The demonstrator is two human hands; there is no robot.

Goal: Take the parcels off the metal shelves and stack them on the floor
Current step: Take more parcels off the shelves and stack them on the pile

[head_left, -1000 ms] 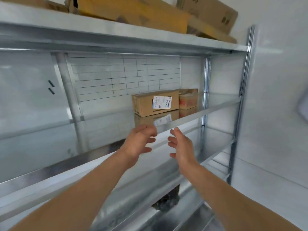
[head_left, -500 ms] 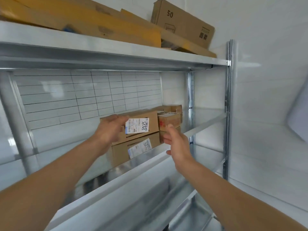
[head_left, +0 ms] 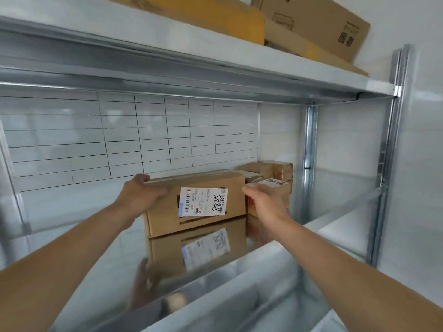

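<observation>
A brown cardboard parcel (head_left: 165, 218) with a white shipping label sits on the shiny metal shelf (head_left: 239, 271), which mirrors it. My left hand (head_left: 139, 200) clasps its left end, fingers over the top edge. My right hand (head_left: 266, 202) presses flat against its right end. Several smaller parcels (head_left: 279, 171) are packed behind and to the right, partly hidden by my right hand.
The upper shelf (head_left: 215, 75) carries large flat cartons (head_left: 316, 25) and a yellow one (head_left: 211, 17). Metal uprights (head_left: 393, 152) stand at the right, close to a white wall. A tiled wall lies behind the shelf.
Both hands have reached forward from the shelf's front edge and closed on the two ends of the labelled parcel. The view has moved closer and tilted up.
</observation>
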